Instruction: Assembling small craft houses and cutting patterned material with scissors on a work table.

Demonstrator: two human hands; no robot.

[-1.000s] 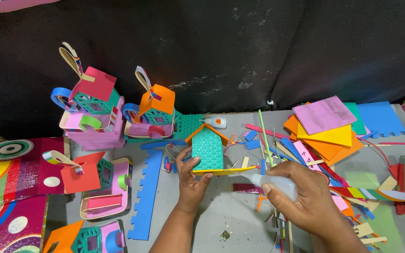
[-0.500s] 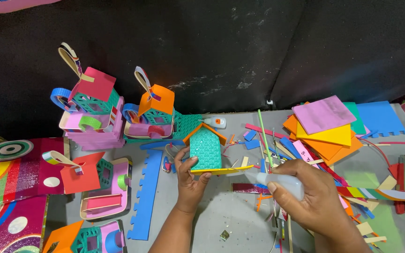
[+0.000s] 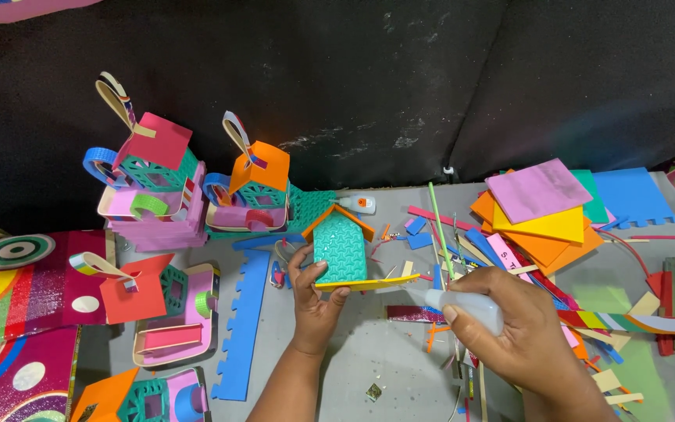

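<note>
Far left there's shiny rainbow-striped paper [image 3: 9, 305], then a bunch of finished little foam houses: a pink-roofed one [image 3: 150, 184] on a stack, an orange-roofed one [image 3: 250, 187] just beside it, and a red-roofed one [image 3: 162, 301] lower down. A blue foam strip with a notched edge [image 3: 242, 324] lies flat on the grey table [image 3: 384, 363] next to them.

The left hand [image 3: 314, 301] comes up from the bottom and pinches the small teal house with the orange roof [image 3: 340, 246] at its lower left corner, thumb on the front of the yellow base, fingers curled behind the wall. The house stands upright, held just above the table, its base sticking out to the right toward the other hand.

The right hand [image 3: 509, 328] is wrapped tight around a small white glue bottle [image 3: 462, 301], fingers closed over it, nozzle pointing left. The nozzle tip sits just beside the right end of the yellow base; can't tell if it actually touches.

A second glue bottle [image 3: 357, 205] lies behind the house. Right of that, loose strips and scraps [image 3: 462, 242], a stack of foam sheets [image 3: 544, 211] in pink, yellow, orange, and a red tool [image 3: 672, 305] at the far edge.
</note>
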